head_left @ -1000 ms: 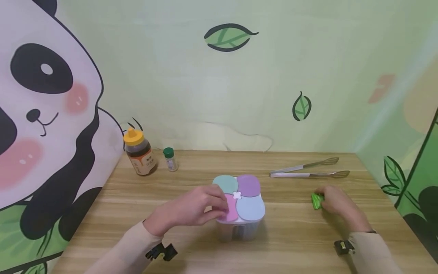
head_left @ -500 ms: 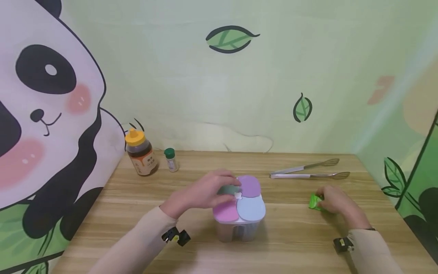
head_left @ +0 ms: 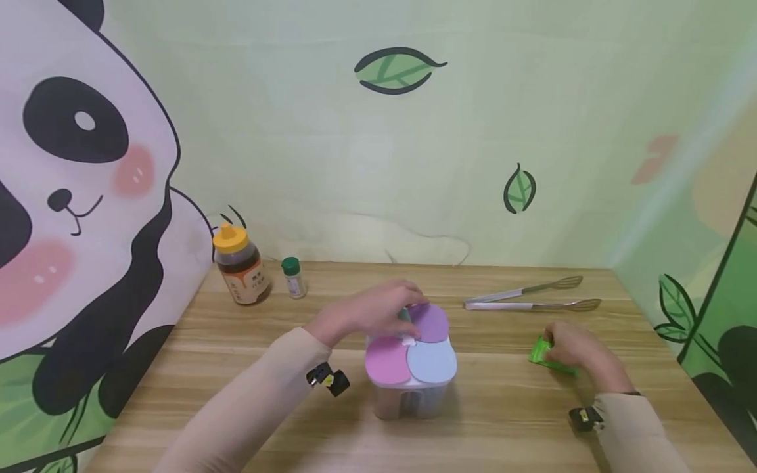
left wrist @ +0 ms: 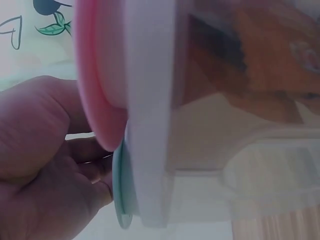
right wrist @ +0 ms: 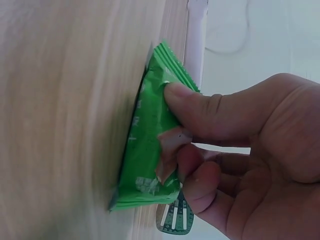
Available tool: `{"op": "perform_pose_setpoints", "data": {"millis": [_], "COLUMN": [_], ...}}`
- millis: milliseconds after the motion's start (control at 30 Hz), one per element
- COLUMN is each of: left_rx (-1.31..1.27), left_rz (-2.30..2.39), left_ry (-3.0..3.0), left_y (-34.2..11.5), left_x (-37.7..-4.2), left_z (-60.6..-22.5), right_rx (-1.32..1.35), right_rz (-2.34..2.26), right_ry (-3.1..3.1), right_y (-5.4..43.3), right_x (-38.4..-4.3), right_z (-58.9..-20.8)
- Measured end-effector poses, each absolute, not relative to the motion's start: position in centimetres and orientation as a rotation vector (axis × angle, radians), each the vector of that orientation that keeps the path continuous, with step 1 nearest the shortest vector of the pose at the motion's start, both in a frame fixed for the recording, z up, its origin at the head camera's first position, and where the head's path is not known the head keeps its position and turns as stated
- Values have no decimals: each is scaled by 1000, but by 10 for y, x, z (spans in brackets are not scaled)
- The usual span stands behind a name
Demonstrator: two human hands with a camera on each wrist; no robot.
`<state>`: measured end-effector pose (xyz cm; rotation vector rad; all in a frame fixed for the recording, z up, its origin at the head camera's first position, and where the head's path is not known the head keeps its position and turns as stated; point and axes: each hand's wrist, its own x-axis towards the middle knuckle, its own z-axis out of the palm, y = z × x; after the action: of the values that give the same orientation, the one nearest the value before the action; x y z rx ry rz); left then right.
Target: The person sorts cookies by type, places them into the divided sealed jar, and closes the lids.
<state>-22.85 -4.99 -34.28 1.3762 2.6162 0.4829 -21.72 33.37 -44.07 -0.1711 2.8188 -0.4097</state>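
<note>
My left hand (head_left: 384, 309) reaches over the back of a clear container whose top has four petal-shaped lids: pink (head_left: 387, 360), blue (head_left: 432, 361), purple (head_left: 430, 322) and a teal lid (left wrist: 120, 185) mostly covered by the hand. In the left wrist view the fingers lie bent close to the teal lid; their tips are hidden. Orange packets (left wrist: 277, 55) show through the container wall (left wrist: 200, 195). At the right, my right hand (head_left: 570, 343) pinches a small green snack packet (right wrist: 147, 130) between thumb and fingers, just at the tabletop.
Metal tongs (head_left: 503, 306) with slotted ends lie behind the right hand. At the back left stand a yellow-capped honey bottle (head_left: 244, 272) and a small green-capped shaker (head_left: 294, 279). A printed wall (head_left: 296, 144) rises behind the wooden table (head_left: 497, 420).
My left hand has moved from the pink lid back and right, over the teal and purple lids. The right hand stays in place while the green packet has turned, showing more of itself.
</note>
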Motion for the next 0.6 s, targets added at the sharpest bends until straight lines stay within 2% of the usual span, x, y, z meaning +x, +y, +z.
{"op": "perform_pose_setpoints", "data": {"millis": [600], "left_rx": [1349], "left_rz": [429], "left_ry": [2529], "left_y": [-41], "left_x": [-234], "left_z": [-338], "right_rx": [-139], "right_rz": [-515], "right_ry": [2868], "right_y": [329], "right_x": [-210], "right_z": [-445]}}
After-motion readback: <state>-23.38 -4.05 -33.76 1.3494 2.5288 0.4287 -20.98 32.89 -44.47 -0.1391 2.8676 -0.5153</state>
